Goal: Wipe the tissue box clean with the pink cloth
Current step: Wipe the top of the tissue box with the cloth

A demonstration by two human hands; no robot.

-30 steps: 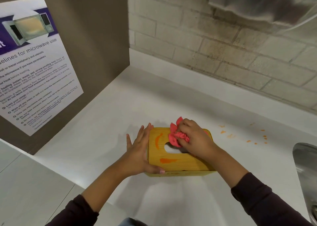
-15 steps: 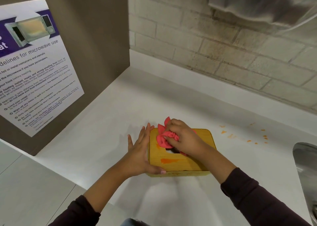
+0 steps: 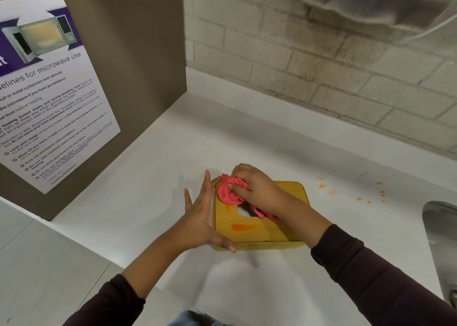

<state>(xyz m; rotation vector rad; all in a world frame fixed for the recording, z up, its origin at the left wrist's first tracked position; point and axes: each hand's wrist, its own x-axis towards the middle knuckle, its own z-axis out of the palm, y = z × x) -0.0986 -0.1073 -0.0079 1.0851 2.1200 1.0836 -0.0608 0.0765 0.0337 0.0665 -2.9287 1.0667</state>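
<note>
A yellow wooden tissue box (image 3: 262, 234) lies flat on the white counter, its oval slot facing up and an orange smear (image 3: 243, 226) on its near top. My right hand (image 3: 257, 187) is closed around a bunched pink cloth (image 3: 228, 193) and presses it on the box's far left corner. Part of the cloth trails under my wrist. My left hand (image 3: 200, 217) lies flat against the box's left side, fingers spread, thumb hooked round the near corner.
Orange spots (image 3: 356, 192) dot the white counter (image 3: 153, 182) right of the box. A steel sink (image 3: 442, 229) sits at the right edge. A brown panel with a microwave notice (image 3: 49, 90) stands at the left, a brick wall (image 3: 321, 61) behind.
My right hand has slid the pink cloth leftward across the box top, from near the slot to the far left corner. The curved orange mark there is now covered. My left hand stays put.
</note>
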